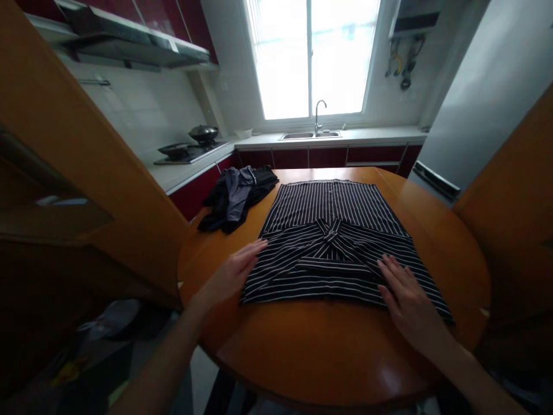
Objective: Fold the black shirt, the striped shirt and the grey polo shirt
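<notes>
A black garment with white stripes (328, 204) lies spread on the round wooden table (302, 346). Its shape resembles a shirt, with a button line down the middle of the far part and a knotted tie near the centre; the exact kind I cannot tell. At its left edge is my left hand (235, 268), fingers stretched out and the fingertips beside or on the cloth. My right hand (404, 297) rests on the near right part of the garment, fingers extended and slightly spread. Neither hand grips anything.
A heap of dark clothes (239, 193) sits at the table's far left. Beyond the table are a counter with a sink (298, 136), a stove with a lidded pan (203, 134), and a fridge (479, 98) on the right. Orange-brown wooden panels flank both sides.
</notes>
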Motion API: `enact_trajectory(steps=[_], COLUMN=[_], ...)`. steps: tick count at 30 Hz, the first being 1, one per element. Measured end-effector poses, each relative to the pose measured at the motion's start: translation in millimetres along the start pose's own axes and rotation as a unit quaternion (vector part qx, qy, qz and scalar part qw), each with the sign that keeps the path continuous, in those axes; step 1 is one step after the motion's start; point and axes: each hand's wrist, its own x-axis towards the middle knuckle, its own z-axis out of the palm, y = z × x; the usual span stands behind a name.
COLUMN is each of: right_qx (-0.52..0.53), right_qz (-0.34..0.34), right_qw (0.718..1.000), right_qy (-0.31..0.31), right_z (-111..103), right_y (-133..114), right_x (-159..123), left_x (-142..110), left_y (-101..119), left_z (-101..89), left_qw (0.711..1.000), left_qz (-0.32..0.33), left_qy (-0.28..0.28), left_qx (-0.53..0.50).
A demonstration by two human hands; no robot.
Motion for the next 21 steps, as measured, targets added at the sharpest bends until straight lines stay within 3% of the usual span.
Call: enact_trajectory(steps=[5, 9, 15, 18, 21], right_qx=[-0.01, -0.047, -0.055, -0.035, -0.013], right_qz=[-0.09, -0.053, -0.009, -0.014, -0.038], right_qw=[0.992, 0.989, 0.986, 0.99, 0.996], right_qy=[-0.091, -0.128, -0.156, -0.138, -0.084], right_z=[-16, -17, -33, -42, -48], right_y=[29, 50, 74, 83, 88], right_x=[-28, -52, -75, -79, -79], left_x=[-35, -51, -64, -68, -72], left_y=[12, -6, -36, -43, -47], left_z=[25.9, 29.1, 16.1, 13.8, 13.5], left_qw=[0.975, 0.959, 0.963, 0.971, 0.974], left_qz=[0.098, 0.11, 0.12, 0.137, 0.153], left_qy=[-0.149, -0.186, -0.164, -0.112, -0.044], left_qx=[0.13, 0.183, 0.177, 0.162, 0.16])
